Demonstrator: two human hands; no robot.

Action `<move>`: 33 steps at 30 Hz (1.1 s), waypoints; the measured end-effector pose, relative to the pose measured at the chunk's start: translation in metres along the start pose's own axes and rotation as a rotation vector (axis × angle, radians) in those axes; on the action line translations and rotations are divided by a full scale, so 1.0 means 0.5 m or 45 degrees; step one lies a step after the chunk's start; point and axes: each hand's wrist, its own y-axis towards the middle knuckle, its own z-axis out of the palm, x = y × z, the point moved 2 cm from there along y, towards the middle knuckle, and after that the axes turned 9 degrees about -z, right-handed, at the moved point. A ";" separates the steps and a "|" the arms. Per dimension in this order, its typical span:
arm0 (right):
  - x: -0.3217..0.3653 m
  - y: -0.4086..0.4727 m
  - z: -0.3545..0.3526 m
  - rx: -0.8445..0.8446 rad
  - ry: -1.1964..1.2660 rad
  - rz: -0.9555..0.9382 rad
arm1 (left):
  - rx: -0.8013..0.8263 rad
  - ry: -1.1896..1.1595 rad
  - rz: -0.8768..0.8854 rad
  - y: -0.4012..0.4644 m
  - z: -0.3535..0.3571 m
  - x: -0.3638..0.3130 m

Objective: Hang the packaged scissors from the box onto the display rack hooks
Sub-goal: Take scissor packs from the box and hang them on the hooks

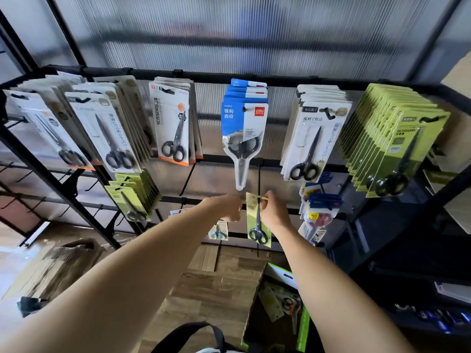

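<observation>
A ribbed translucent wall backs the black display rack (254, 73); at its middle rail the left hand (229, 207) reaches for the hook, its grip hidden — I cannot tell; the right hand (272, 212) pinches the green scissors pack (256, 217) at its top, above the box (277, 309) — a missed hang-hole could drop it.

One head-worn view — looking forward and down, close to the display rack (254, 73).
</observation>
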 end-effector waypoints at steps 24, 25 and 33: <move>-0.359 -0.239 0.197 0.258 0.407 0.856 | 0.404 0.375 0.375 0.217 0.303 -0.246; -0.377 -0.265 0.210 0.244 0.437 0.929 | 0.415 0.388 0.399 0.230 0.329 -0.261; -0.531 -0.391 0.344 0.060 0.533 1.388 | 0.543 0.591 0.629 0.354 0.571 -0.391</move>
